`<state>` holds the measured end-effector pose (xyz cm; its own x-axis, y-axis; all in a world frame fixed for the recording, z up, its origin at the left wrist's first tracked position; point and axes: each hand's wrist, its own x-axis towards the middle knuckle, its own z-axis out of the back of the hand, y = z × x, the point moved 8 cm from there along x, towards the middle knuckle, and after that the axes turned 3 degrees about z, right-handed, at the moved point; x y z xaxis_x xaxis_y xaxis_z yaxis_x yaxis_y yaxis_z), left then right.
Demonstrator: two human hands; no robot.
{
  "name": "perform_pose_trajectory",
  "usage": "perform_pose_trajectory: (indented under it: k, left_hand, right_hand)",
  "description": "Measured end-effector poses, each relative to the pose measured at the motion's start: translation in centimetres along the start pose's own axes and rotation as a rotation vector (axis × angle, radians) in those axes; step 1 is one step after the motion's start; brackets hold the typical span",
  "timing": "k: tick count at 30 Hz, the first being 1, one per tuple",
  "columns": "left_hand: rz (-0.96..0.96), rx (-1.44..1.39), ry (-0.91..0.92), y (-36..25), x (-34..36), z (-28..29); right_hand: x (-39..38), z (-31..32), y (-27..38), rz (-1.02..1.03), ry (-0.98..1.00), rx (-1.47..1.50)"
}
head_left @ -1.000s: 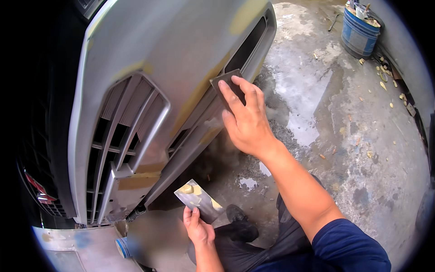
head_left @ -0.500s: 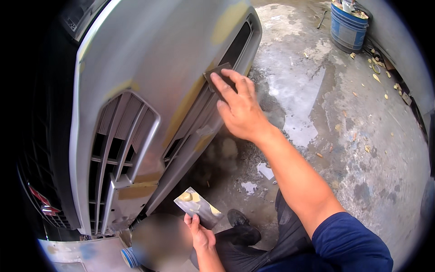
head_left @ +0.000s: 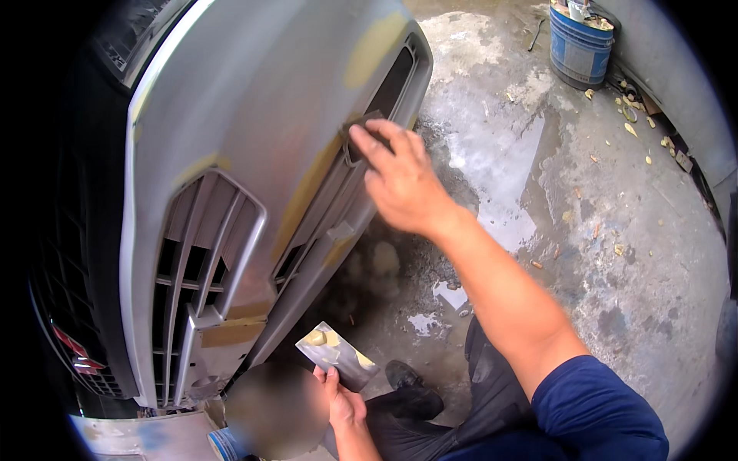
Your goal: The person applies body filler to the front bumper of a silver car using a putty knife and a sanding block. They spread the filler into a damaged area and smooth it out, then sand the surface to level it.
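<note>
My right hand (head_left: 400, 177) holds a dark rectangular pad (head_left: 360, 124) against the silver bumper (head_left: 284, 100), beside its narrow upper opening and a yellow filler strip; the fingers are slightly blurred over the pad. At the bottom centre, my left hand (head_left: 344, 396) grips a metal plate (head_left: 342, 361) with pale yellow paste on its face. The bumper has slatted openings and several yellow patches. A dark grille with red trim stands at its left.
A blue bucket (head_left: 580, 50) stands at the top right by a wall, with scraps beside it. The concrete floor (head_left: 584, 307) has wet patches. At the bottom left are a lighter panel (head_left: 134, 436), a small blue container (head_left: 224, 444) and a blurred round area.
The view has shifted, with bucket and floor farther left. My right hand and pad sit slightly higher and farther left in the picture. My left hand still holds the plate, slightly lower.
</note>
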<state>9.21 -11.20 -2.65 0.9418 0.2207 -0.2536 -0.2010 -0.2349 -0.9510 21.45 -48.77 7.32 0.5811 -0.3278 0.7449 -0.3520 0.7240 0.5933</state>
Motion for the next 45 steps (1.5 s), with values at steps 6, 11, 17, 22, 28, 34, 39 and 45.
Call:
perform_pose_trajectory:
  k: [6,11,17,22,28,34,39,45]
  left_hand:
    - [-0.015,0.020,0.011,-0.2,0.1,-0.6]
    - [0.003,0.003,0.055,0.0,-0.2,-1.3]
    - [0.024,-0.019,0.079,0.0,-0.6,-1.2]
    - [0.031,-0.051,0.109,-0.6,-1.1,-3.4]
    - [0.026,-0.206,0.227,-2.3,-1.3,-7.0]
    - [0.108,-0.281,0.203,-2.1,-1.3,-6.1]
    - [0.071,-0.237,0.240,-3.0,-1.3,-6.0]
    - [0.108,-0.196,0.172,-0.8,-0.4,-2.9]
  right_hand:
    - [-2.2,-0.3,2.1,0.052,0.046,0.071]
    - [0.6,1.3,-1.9,-0.108,0.002,-0.004]
    - [-2.4,-0.4,3.3,0.070,0.156,0.119]
    - [-7.0,2.0,7.4,0.103,0.378,0.635]
    - [-15.1,2.0,10.5,0.117,0.701,0.990]
    - [-16.8,0.7,7.9,0.214,0.838,0.604]
    - [-9.8,1.4,2.1,0.135,0.332,0.224]
    - [0.5,1.4,-1.4,-0.103,0.047,0.055]
